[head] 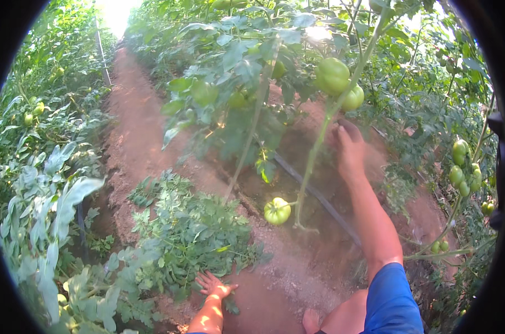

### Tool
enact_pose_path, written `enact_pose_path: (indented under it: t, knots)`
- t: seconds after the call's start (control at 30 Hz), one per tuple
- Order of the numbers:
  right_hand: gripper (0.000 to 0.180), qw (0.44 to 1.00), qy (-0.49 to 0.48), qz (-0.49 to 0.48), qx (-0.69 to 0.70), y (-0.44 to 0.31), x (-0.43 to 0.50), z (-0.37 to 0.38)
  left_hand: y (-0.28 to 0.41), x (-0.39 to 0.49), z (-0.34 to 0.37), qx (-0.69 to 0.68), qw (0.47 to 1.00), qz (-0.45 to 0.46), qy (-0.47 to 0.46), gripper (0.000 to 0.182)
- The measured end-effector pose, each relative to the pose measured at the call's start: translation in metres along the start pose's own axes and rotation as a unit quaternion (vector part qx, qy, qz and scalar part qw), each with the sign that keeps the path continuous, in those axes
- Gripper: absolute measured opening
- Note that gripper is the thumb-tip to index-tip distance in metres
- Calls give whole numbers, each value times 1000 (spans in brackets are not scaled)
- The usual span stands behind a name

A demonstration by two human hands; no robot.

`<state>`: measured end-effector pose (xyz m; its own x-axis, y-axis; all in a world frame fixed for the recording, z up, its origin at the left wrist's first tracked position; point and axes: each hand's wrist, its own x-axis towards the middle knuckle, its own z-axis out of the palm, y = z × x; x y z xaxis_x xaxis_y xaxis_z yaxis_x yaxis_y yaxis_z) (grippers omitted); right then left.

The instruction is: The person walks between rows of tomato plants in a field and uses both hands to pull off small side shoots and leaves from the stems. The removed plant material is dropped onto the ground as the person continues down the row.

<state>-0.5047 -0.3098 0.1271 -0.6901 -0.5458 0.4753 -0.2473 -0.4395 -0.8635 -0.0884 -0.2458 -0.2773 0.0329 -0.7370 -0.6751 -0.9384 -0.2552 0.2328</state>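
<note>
My left hand [215, 286] is low in the view, fingers spread. It is at the edge of a heap of cut tomato foliage [194, 234] on the soil; nothing shows in its grasp. My right hand [349, 137] reaches up beside a thick, mostly bare tomato stem [317, 152], just below two green tomatoes [334, 77]. Its fingers are bent, and their tips are dark and blurred, so whether they pinch anything is unclear. Near the stem's lower end hangs another green tomato [277, 211].
A black drip hose [319, 196] crosses the soil behind the stem. To the right hangs a cluster of green tomatoes [465, 167]. A dirt path [133, 108] runs away between leafy rows. My bare foot [311, 320] is at the bottom.
</note>
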Motion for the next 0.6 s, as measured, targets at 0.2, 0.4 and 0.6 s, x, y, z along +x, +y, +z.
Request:
enact_pose_path:
  t: [0.2,0.4,0.6]
  knots:
    - [52,967,-58,-142,-205,58,39,24,3,1,2,12,1000,-6,-14,160]
    - [41,962,29,-211,-170,98,73,45,7,-3,-5,33,998,-35,-27,161]
    - [20,961,79,-233,-128,84,87,63,6,6,3,34,998,-39,-21,164]
